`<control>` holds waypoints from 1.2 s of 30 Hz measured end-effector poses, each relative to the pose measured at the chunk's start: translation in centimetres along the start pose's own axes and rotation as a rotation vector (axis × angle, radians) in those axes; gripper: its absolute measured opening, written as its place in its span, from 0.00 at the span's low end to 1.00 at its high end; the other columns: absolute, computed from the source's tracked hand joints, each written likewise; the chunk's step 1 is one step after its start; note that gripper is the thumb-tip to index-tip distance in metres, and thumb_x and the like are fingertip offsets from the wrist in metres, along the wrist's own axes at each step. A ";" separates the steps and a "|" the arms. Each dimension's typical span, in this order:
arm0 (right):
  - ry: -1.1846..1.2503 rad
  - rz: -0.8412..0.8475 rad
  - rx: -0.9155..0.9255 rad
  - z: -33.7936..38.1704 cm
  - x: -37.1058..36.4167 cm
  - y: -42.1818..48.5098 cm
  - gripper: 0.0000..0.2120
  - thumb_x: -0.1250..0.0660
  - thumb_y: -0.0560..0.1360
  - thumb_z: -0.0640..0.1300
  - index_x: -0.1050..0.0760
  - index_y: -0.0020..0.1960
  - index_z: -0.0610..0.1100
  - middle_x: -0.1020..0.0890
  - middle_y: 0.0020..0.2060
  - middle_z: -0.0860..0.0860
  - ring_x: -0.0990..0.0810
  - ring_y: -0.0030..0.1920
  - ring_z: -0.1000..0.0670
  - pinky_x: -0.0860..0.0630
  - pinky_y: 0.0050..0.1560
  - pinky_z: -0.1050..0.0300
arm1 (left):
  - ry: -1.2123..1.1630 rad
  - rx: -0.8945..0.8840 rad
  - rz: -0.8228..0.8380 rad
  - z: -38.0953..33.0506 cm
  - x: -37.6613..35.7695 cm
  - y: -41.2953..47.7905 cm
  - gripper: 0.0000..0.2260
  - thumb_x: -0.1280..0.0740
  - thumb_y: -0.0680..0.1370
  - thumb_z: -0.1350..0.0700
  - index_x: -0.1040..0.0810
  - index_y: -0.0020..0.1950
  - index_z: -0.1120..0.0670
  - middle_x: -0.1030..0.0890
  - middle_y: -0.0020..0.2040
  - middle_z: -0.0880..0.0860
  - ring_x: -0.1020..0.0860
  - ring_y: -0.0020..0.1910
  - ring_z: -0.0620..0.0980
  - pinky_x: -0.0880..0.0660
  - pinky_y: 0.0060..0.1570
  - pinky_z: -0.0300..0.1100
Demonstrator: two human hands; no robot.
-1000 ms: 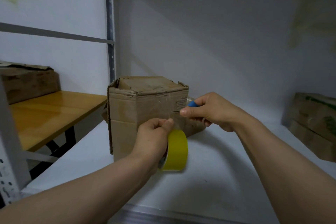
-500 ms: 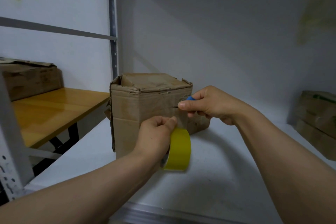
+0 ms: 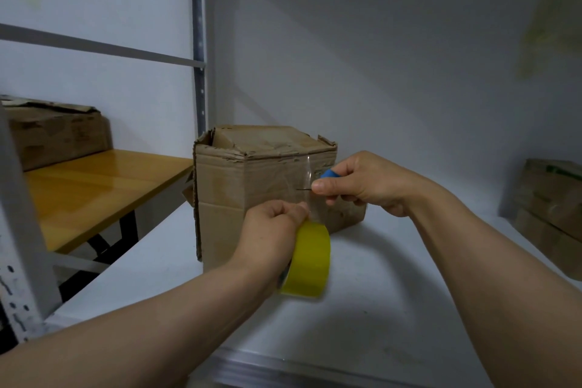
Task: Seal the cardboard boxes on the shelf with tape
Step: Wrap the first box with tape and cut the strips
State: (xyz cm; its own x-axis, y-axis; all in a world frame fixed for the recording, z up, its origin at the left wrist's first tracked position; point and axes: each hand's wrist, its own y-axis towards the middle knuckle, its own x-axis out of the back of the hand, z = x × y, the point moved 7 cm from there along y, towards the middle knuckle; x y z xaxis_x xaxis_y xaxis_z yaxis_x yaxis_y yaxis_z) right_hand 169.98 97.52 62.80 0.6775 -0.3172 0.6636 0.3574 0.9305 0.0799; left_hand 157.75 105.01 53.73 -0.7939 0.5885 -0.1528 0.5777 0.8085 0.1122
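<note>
A worn cardboard box [image 3: 239, 186] stands on the white shelf [image 3: 362, 309], with its top flaps folded down and torn at the edges. In front of its right corner, the left hand [image 3: 271, 230] has its fingers curled around a yellow tape roll [image 3: 310, 264] and holds it above the shelf. A strip of clear tape [image 3: 307, 186] runs up from the roll to the box's upper edge. The right hand [image 3: 362, 183] pinches a blue-handled tool [image 3: 329, 174]; its thin dark tip meets the strip. Another cardboard box [image 3: 554, 214] stands at the far right of the shelf. On the left, a wooden table [image 3: 94, 186] carries a third box [image 3: 56, 135].
</note>
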 end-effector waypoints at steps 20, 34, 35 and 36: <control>0.287 -0.070 0.184 1.4 -0.4 -0.7 0.10 0.29 0.71 0.53 0.19 0.41 0.46 0.25 0.27 0.56 0.31 0.27 0.58 0.35 0.31 0.66 | -0.013 0.056 0.005 -0.6 0.4 0.1 0.10 0.27 0.76 0.60 0.17 0.35 0.59 0.20 0.31 0.55 0.23 0.31 0.51 0.26 0.43 0.46; 0.243 -0.100 0.164 1.2 -0.9 0.0 0.14 0.39 0.82 0.53 0.18 0.53 0.45 0.13 0.46 0.47 0.14 0.45 0.49 0.23 0.44 0.55 | -0.003 0.116 0.086 -1.8 0.7 -0.4 0.05 0.28 0.75 0.64 0.17 0.39 0.63 0.21 0.32 0.58 0.25 0.32 0.53 0.29 0.39 0.46; 0.231 -0.098 0.151 0.9 -0.7 -0.1 0.15 0.39 0.81 0.53 0.18 0.53 0.44 0.13 0.44 0.46 0.15 0.40 0.49 0.23 0.41 0.57 | -0.012 0.130 0.104 -1.9 0.6 -0.5 0.04 0.28 0.75 0.64 0.17 0.41 0.63 0.22 0.33 0.59 0.25 0.33 0.54 0.29 0.39 0.46; 0.217 -0.102 0.140 0.6 -0.7 -0.3 0.16 0.39 0.81 0.53 0.18 0.53 0.44 0.13 0.39 0.46 0.18 0.34 0.50 0.24 0.36 0.60 | -0.023 0.144 0.122 -1.9 0.5 -0.6 0.03 0.28 0.75 0.64 0.18 0.42 0.63 0.23 0.34 0.59 0.25 0.33 0.54 0.29 0.39 0.46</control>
State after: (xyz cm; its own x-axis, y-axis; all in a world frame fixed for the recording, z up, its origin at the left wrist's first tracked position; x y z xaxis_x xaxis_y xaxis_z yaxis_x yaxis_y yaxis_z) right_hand 169.04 97.62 62.79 0.7697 -0.4287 0.4731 0.3493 0.9031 0.2500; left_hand 156.61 104.80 55.44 -0.7128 0.6807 -0.1689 0.6919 0.7219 -0.0104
